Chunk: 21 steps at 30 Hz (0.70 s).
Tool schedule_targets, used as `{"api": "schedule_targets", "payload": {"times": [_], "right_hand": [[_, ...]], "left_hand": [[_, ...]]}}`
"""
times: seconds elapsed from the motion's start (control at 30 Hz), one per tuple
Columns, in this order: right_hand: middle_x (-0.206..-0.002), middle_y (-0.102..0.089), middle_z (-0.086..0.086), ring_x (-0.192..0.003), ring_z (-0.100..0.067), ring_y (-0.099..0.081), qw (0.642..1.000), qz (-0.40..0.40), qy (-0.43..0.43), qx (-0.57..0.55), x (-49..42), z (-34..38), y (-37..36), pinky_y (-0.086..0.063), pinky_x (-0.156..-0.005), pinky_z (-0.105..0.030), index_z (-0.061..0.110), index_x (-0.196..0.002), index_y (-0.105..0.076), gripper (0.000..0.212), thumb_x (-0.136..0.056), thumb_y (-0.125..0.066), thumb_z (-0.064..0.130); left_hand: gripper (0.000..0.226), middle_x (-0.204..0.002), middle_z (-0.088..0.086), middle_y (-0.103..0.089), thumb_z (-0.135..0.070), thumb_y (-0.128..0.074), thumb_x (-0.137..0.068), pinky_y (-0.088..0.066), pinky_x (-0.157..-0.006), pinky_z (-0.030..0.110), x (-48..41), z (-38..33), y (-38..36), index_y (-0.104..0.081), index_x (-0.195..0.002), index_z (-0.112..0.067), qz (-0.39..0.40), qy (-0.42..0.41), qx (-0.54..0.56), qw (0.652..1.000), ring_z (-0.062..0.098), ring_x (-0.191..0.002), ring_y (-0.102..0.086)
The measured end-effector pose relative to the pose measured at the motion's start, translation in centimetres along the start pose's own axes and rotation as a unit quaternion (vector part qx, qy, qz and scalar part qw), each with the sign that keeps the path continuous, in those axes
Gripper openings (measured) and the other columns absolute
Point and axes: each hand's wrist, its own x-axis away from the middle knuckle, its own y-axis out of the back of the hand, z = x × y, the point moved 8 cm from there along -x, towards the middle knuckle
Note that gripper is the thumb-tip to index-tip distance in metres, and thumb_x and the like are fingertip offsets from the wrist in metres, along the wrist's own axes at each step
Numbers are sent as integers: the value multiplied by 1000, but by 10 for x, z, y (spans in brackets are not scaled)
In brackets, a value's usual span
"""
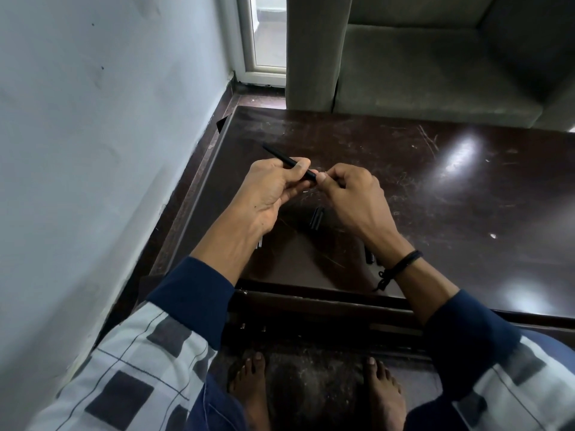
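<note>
A slim black pen barrel (278, 156) points up and to the left above the dark table (435, 188). My left hand (270, 188) holds the barrel between thumb and curled fingers. My right hand (351, 197) pinches the barrel's near end with thumb and fingertips; what sits between those fingertips is hidden. Both hands hover over the table's left half. A short black pen part (316, 218) lies on the table just below the hands.
More small dark parts (370, 258) lie on the table beside my right wrist, partly hidden. A pale wall (93, 150) runs along the left. A grey sofa (435, 73) stands behind the table. My bare feet (249, 390) rest on the floor below.
</note>
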Motion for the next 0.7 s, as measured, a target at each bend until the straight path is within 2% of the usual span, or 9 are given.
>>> {"api": "schedule_targets", "payload": {"times": [0.1, 0.23, 0.33, 0.6, 0.7], "right_hand": [[-71, -66, -1, -59, -12, -54, 999, 17, -4, -39, 1, 2, -3, -43, -56, -34, 20, -89, -70, 27, -103, -58, 39], [-74, -69, -5, -62, -22, -62, 998, 16, 6, -55, 3, 7, -1, -50, -56, -41, 22, -90, -71, 28, -102, -57, 43], [-75, -70, -6, -70, -28, -67, 998, 14, 11, -53, 4, 10, 0, -53, -59, -44, 22, -92, -72, 27, -102, -58, 43], [-75, -70, -5, -72, -29, -67, 999, 13, 16, -49, 5, 9, -2, -52, -58, -42, 22, -95, -72, 26, -102, -57, 42], [-75, -70, -6, -70, -27, -67, 998, 15, 18, -51, 4, 9, -3, -51, -56, -39, 22, -96, -73, 26, -102, -58, 43]], "left_hand": [[14, -93, 12, -76, -3, -67, -93, -59, -75, 22, 1, -1, 1, -71, -106, 4, -3, -1, 4, 1000, 16, -85, -76], [11, -90, 11, -75, -3, -67, -93, -59, -76, 22, 1, -4, 3, -71, -103, 2, -13, -5, 12, 1000, 16, -85, -74], [16, -95, 14, -75, -4, -67, -94, -61, -79, 24, 2, -4, 3, -70, -108, 4, -13, -6, 12, 1000, 19, -90, -74], [19, -109, 18, -75, -7, -69, -93, -61, -82, 26, 3, -4, 5, -71, -109, 3, -23, -7, -1, 1000, 24, -103, -73], [19, -106, 17, -75, -7, -69, -93, -60, -82, 26, 3, -5, 5, -70, -109, 3, -22, -9, -2, 1000, 24, -101, -74]]}}
